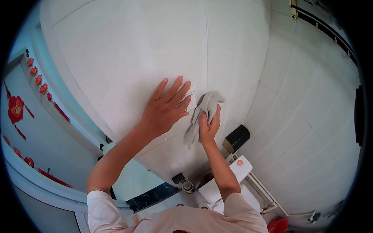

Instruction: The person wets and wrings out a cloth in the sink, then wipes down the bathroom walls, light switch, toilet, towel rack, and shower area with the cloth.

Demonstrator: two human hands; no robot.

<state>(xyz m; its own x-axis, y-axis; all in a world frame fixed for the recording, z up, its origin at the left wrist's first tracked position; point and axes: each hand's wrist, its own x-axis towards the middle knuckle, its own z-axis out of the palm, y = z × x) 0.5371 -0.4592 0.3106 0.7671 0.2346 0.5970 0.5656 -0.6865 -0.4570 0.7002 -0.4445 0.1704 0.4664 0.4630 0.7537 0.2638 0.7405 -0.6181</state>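
Note:
My left hand (165, 110) lies against the white tiled wall (155, 46) with its fingers spread. It partly covers a white switch plate (192, 101) beside its fingertips. Just to the right, my right hand (210, 126) grips a grey cloth (211, 101) between thumb and fingers. The cloth is bunched at the top, and a loose end hangs down on the left of the hand. It is close to the plate's right edge; whether it presses on the wall there I cannot tell.
A black cylindrical holder (237, 138) is mounted right of my right arm. Below it stand a white toilet tank (241, 166) and pipes (264, 190). A red bucket (278, 225) is at lower right. Left is a door (58, 136) with red ornaments; a rail (326, 31) runs at upper right.

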